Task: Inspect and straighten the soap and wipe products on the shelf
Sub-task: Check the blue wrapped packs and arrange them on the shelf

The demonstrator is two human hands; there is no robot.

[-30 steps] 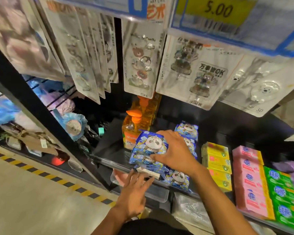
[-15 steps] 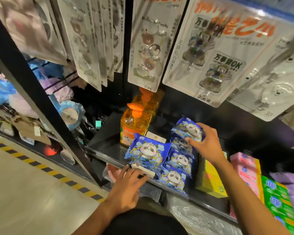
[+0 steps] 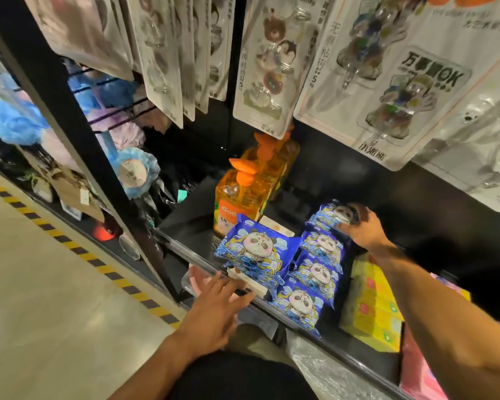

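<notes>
Blue panda-print wipe packs lie on the black shelf in two columns. The front left wipe pack sits tilted near the shelf edge. The right column of wipe packs runs front to back. My right hand grips the rearmost wipe pack at the back of that column. My left hand rests with straight fingers on the shelf's front edge, just below the front left pack. Orange soap pump bottles stand behind the packs.
Yellow soap boxes and pink boxes fill the shelf to the right. Blister cards of hooks hang low above the shelf. Bath sponges hang in the bay to the left. A hazard-striped line runs along the floor.
My right hand left the front left pack and reached back to the rearmost pack of the right column, now gripping it deeper on the shelf. My left hand stays at the shelf edge.
</notes>
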